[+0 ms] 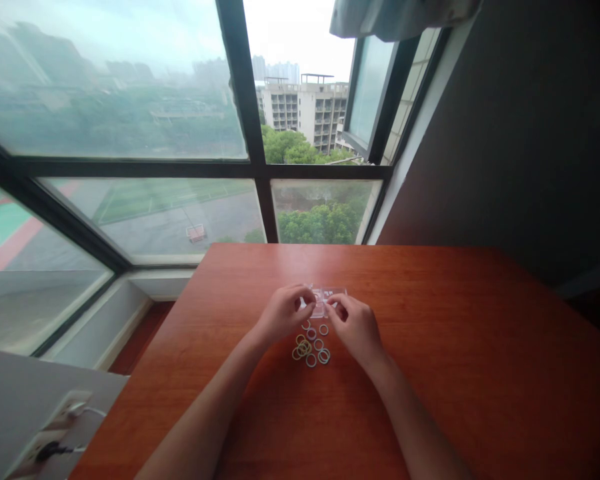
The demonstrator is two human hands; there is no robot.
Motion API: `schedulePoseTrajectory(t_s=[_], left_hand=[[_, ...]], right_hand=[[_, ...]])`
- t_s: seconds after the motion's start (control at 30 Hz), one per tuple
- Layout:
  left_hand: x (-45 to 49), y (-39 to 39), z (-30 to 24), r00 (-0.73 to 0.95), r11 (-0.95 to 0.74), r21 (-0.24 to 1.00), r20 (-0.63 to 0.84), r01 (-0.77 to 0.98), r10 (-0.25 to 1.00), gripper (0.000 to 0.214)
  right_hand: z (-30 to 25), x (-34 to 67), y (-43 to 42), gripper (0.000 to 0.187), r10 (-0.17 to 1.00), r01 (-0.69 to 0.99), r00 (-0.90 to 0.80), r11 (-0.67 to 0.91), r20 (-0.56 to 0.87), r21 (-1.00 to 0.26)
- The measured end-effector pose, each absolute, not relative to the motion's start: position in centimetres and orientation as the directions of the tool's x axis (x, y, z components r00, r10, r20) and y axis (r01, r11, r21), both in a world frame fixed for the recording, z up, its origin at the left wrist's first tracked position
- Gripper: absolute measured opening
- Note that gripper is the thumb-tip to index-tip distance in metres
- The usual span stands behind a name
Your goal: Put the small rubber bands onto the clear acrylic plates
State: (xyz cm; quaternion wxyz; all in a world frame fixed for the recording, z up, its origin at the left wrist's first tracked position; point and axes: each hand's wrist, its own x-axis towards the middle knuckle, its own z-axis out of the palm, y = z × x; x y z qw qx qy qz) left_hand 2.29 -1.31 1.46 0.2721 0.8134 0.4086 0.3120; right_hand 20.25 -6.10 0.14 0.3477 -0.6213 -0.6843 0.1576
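My left hand (pixel 283 311) and my right hand (pixel 354 324) meet at the middle of a reddish wooden table (pixel 430 373). Both are curled with fingertips pinched together over a small clear plastic packet (pixel 325 299) that lies flat on the table. Whether they pinch the packet itself or something tiny on it I cannot make out. Just in front of the hands, nearer to me, lie several small rubber rings (pixel 311 345), yellow, white and pale pink, in a loose cluster.
A large window with dark frames (pixel 253 167) rises behind the table's far edge. A dark wall (pixel 530 133) stands to the right. At lower left a white socket strip with a plugged cable (pixel 55 427) sits on a ledge.
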Motion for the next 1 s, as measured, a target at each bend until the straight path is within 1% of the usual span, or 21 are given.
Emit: schedulePoseTrajectory(t_s=[0.13, 0.23, 0.37, 0.57, 0.7, 0.77, 0.9, 1.0], left_hand=[[2.4, -0.7, 0.9, 0.341, -0.492, 0.599, 0.356, 0.632, 0.870, 0.009], [2.6, -0.4, 0.5, 0.304, -0.454, 0.537, 0.347, 0.711, 0.887, 0.010], [2.5, -0.4, 0.3, 0.312, -0.452, 0.536, 0.334, 0.713, 0.889, 0.012], [2.0, -0.7, 0.7, 0.304, -0.457, 0.558, 0.348, 0.693, 0.887, 0.013], [1.8, -0.8, 1.2, 0.335, -0.478, 0.593, 0.341, 0.648, 0.878, 0.012], [1.9, -1.0, 1.4, 0.368, -0.490, 0.633, 0.326, 0.599, 0.871, 0.013], [2.3, -1.6, 2.0, 0.470, -0.496, 0.718, 0.263, 0.488, 0.843, 0.014], [2.7, -1.9, 2.2, 0.521, -0.487, 0.757, 0.229, 0.436, 0.822, 0.014]], right_hand=[[0.4, 19.7, -6.5, 0.012, 0.984, 0.822, -0.093, 0.161, 0.150, -0.547], [0.6, 19.0, -7.0, 0.010, 0.984, 0.857, -0.165, 0.180, 0.074, -0.484], [0.6, 18.3, -7.4, 0.013, 0.980, 0.878, -0.195, 0.188, 0.029, -0.440], [0.3, 18.1, -7.3, 0.012, 0.980, 0.886, -0.200, 0.182, 0.003, -0.427], [0.2, 18.4, -7.1, 0.010, 0.984, 0.867, -0.174, 0.176, 0.048, -0.465], [0.3, 18.7, -6.9, 0.010, 0.985, 0.843, -0.126, 0.167, 0.114, -0.512], [0.3, 19.3, -6.5, 0.016, 0.967, 0.771, -0.016, 0.175, 0.256, -0.613], [0.2, 19.6, -6.3, 0.019, 0.945, 0.731, 0.039, 0.195, 0.325, -0.654]])
